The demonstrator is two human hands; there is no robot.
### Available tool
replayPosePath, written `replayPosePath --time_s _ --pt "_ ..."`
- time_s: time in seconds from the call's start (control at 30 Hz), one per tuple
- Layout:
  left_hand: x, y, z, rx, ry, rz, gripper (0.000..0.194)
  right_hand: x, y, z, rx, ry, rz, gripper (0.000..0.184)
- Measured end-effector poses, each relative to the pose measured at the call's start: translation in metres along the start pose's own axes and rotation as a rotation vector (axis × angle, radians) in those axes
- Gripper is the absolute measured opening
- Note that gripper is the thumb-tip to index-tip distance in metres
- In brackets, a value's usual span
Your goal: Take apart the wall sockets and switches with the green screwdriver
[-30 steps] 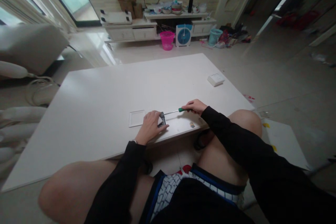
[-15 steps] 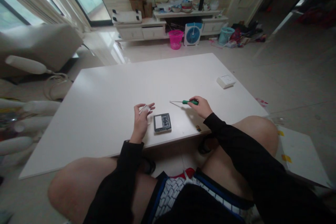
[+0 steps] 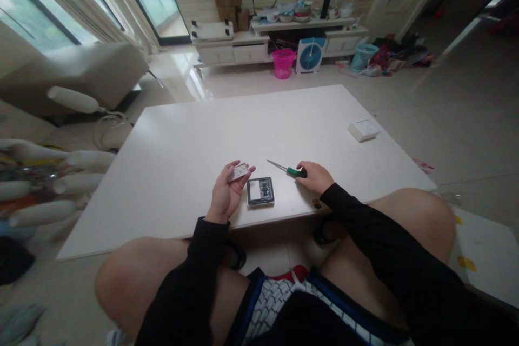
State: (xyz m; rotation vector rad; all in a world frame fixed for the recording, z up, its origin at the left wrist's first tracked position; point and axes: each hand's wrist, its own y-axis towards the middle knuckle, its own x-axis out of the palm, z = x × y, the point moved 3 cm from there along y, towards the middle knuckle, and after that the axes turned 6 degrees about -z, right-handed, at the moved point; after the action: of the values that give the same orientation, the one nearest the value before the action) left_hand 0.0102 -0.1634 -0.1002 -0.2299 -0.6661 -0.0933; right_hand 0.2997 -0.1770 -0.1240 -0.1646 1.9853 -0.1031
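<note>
My left hand (image 3: 227,190) holds a small white rectangular plate (image 3: 240,171), its palm turned up and its fingers curled round the plate's edges. My right hand (image 3: 315,177) grips the green handle of a screwdriver (image 3: 292,171), whose metal shaft points left and away from me over the table. Between the hands, close to the front edge, lies a square device (image 3: 260,192) with a dark inner frame, a white left half and a grey patterned right half. Neither hand touches it.
The white table (image 3: 194,146) carries a white box-like piece (image 3: 364,131) at its right side. Small brownish bits (image 3: 317,204) lie near the front edge by my right wrist. Beyond stand a pink basket (image 3: 283,64) and a blue fan (image 3: 310,55).
My left hand has turned palm up, so the white plate now shows its face. The screwdriver has tilted, its handle lower. The whole view has shifted slightly to the left.
</note>
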Motion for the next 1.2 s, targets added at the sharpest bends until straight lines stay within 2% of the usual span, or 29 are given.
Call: replayPosePath --time_s 0.23,0.37,0.47,0.5,0.63,0.8,0.97,1.07,1.2 --pt "0.000 -0.001 0.001 -0.032 -0.067 -0.004 0.030 0.003 0.002 0.000 -0.008 -0.046 -0.047 0.025" --pt "-0.002 0.000 0.001 0.033 -0.088 -0.007 0.020 0.004 0.003 -0.001 -0.026 -0.069 -0.068 0.027" --pt "-0.003 0.001 0.003 0.070 -0.041 -0.017 0.004 0.005 0.004 0.000 -0.036 -0.085 -0.086 0.023" --pt "-0.004 0.001 0.003 0.068 -0.012 -0.016 0.005 0.005 0.004 0.000 -0.038 -0.091 -0.092 0.023" --pt "-0.009 0.003 0.005 0.077 0.076 0.031 0.037 0.005 0.004 -0.001 -0.041 -0.107 -0.112 0.023" --pt "-0.019 0.008 0.014 0.152 0.133 0.092 0.046 0.004 0.001 -0.004 -0.031 -0.113 -0.121 0.024" --pt "-0.031 0.012 0.039 0.262 0.226 0.167 0.045 0.004 0.000 -0.006 -0.030 -0.118 -0.122 0.034" --pt "-0.034 0.015 0.067 0.319 0.449 0.214 0.040 0.002 -0.001 -0.007 -0.046 -0.127 -0.135 0.037" --pt "-0.032 0.026 0.105 0.313 0.803 0.111 0.033 0.000 -0.004 -0.008 -0.085 -0.140 -0.154 0.035"
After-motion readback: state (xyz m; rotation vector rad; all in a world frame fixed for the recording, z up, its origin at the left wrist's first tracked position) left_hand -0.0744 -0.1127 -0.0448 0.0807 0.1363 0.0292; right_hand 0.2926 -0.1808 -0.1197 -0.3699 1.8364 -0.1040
